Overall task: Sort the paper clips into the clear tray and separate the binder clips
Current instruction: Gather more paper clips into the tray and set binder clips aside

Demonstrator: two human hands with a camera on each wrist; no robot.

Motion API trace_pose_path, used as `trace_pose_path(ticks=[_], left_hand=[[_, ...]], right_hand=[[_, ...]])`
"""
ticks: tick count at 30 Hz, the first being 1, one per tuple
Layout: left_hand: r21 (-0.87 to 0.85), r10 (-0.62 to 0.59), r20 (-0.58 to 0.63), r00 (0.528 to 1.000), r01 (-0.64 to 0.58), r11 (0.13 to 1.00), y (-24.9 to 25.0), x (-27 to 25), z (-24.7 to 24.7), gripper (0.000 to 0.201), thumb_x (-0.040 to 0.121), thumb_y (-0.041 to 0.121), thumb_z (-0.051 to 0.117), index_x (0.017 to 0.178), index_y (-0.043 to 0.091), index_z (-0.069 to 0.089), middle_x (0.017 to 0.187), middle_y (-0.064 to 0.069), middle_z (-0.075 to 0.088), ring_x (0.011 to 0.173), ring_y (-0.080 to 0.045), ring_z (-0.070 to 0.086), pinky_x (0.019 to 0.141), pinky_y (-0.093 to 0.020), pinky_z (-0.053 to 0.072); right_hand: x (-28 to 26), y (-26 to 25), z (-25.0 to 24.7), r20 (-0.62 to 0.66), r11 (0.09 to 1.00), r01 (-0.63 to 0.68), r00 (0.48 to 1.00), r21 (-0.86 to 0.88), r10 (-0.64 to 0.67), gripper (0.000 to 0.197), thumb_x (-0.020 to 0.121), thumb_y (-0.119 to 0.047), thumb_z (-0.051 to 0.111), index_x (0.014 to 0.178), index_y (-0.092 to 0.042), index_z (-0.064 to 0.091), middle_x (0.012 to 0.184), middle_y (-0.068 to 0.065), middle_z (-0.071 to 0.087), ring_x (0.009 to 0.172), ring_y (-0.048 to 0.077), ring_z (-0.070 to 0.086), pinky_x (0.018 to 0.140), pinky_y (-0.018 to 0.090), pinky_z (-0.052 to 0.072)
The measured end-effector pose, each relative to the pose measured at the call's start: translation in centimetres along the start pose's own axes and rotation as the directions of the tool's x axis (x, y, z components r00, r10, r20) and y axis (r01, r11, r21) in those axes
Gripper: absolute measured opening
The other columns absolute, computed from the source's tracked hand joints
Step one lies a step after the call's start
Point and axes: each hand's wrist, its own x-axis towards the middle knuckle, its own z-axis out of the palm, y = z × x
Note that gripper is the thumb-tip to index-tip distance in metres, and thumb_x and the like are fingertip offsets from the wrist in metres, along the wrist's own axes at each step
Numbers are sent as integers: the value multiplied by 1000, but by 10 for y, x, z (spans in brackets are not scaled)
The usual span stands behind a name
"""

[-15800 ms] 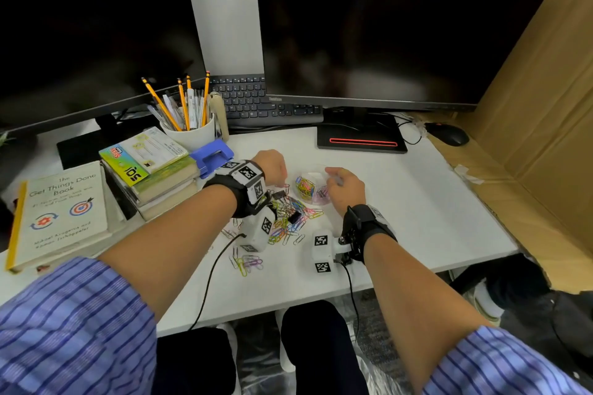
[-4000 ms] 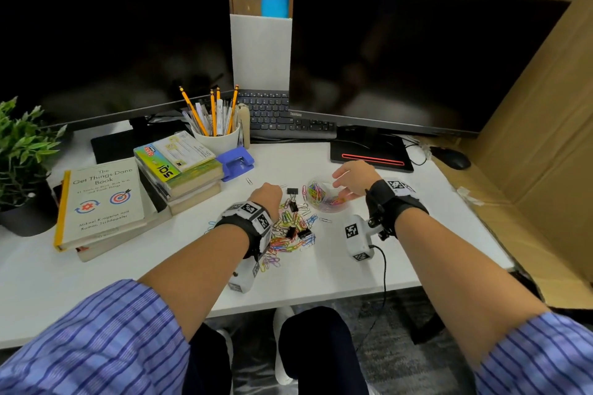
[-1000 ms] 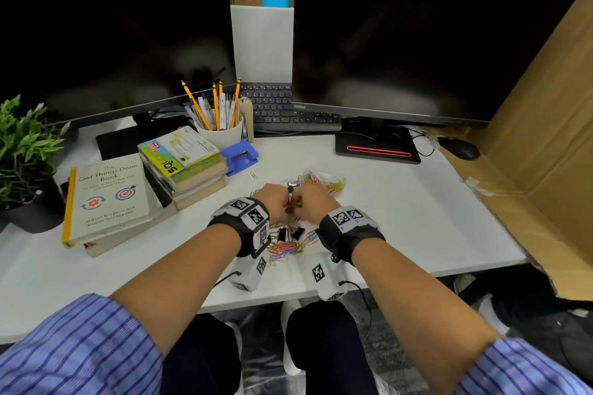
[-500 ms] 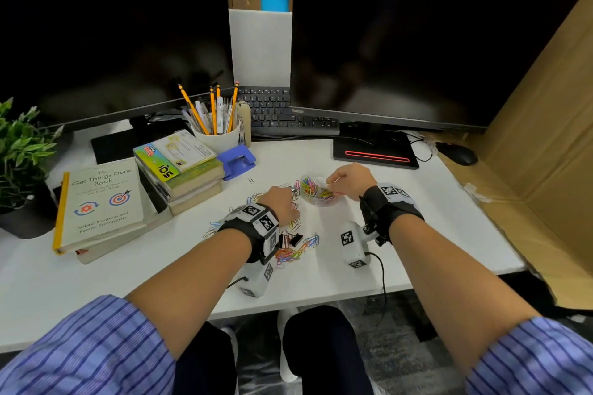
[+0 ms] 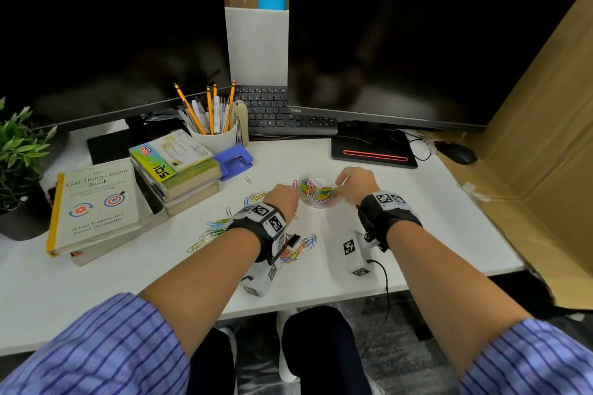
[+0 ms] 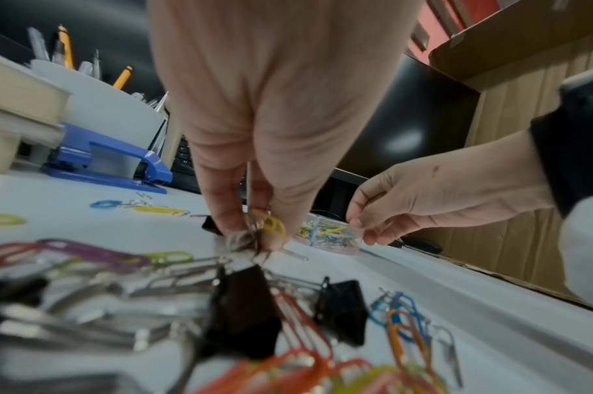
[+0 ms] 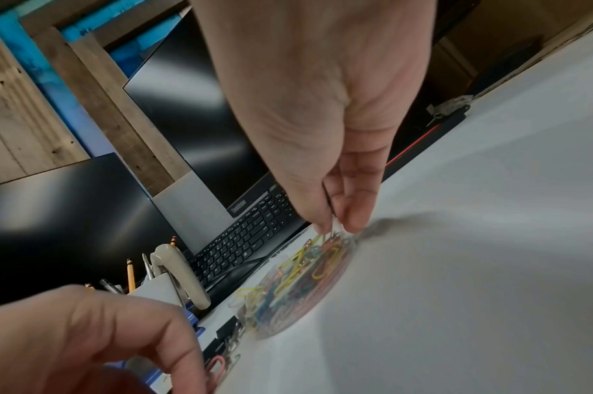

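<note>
Right hand (image 5: 356,184) pinches the rim of the round clear plastic tray (image 5: 317,194), steadying it. Left hand (image 6: 254,232) pinches a yellow paper clip (image 6: 271,224); next, probably carry it right into the tray.

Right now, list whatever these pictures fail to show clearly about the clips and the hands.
- Head view: the left hand covers what its fingers pinch, and the wrist strap hides part of the loose paper clips.
- Left wrist view: the nearest binder clips are blurred, so no count is possible.
- Right wrist view: the tray is smeared; whether the right hand holds its rim or a clip is unclear.
</note>
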Motion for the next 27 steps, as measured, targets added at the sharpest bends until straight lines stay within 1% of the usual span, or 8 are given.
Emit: trace_pose_path(ticks=[3,7,10,15,18,23,25,27], left_hand=[[-19,-14,-12,1000,14,1000,1,-1,0,29,88,-4,46,111,-5,63,119,-19,63,111,-35,60,96,-42,50],[-58,-10,-28,1000,9,998,-2,-1,2,27,86,-4,48,105,-2,68,115,-18,65,108,-33,61,95,-40,50],[-135,-29,-38,999,24,991,-6,-2,2,26,85,-2,51,103,1,70,115,-16,67,108,-31,62,96,-37,50],[-328,-68,-141,988,18,945,-13,-7,-4,23,84,-3,56,97,0,74,108,-16,72,105,-30,64,92,-29,48],[-396,-110,-208,972,20,918,-14,-6,-9,19,83,-2,59,92,0,76,104,-16,73,102,-30,64,91,-29,48],[-544,-169,-280,945,-11,839,-7,-2,-20,13,84,0,63,90,-3,74,100,-19,72,98,-31,65,86,-28,48],[-605,-190,-303,934,-34,795,-1,-1,-22,12,83,-1,64,90,-5,73,99,-21,72,98,-32,66,85,-25,47],[-619,-188,-292,938,-35,785,6,1,-21,13,83,-1,64,92,-5,73,100,-21,72,99,-31,66,84,-22,46]], right_hand=[[-1,-1,1,-1,1000,-6,1000,-11,6,14,83,-4,58,86,-18,60,104,10,66,78,21,55,53,21,38],[-4,-5,-2,26,998,26,999,-53,-25,10,82,-5,62,88,-12,67,105,9,65,81,19,55,65,24,42],[-9,-8,-4,48,997,38,998,-62,-35,10,82,-4,60,82,-14,63,104,10,66,88,24,63,68,26,47],[-18,-12,-2,76,983,87,994,-162,-76,19,88,-9,54,97,-5,71,108,12,68,101,28,64,81,30,53],[-19,-12,-6,148,963,139,983,-232,-106,22,89,-12,54,102,-7,71,112,10,67,104,27,62,88,32,53],[-19,-15,-14,187,931,218,968,-293,-168,23,90,-9,53,105,-12,71,119,9,63,111,25,57,93,30,47],[-20,-17,-13,244,927,221,958,-304,-149,24,89,-11,56,108,-10,71,120,8,64,112,26,58,95,29,47],[-19,-19,-11,210,932,197,968,-305,-136,23,88,-11,56,106,-8,71,118,9,65,108,27,61,94,32,50]])
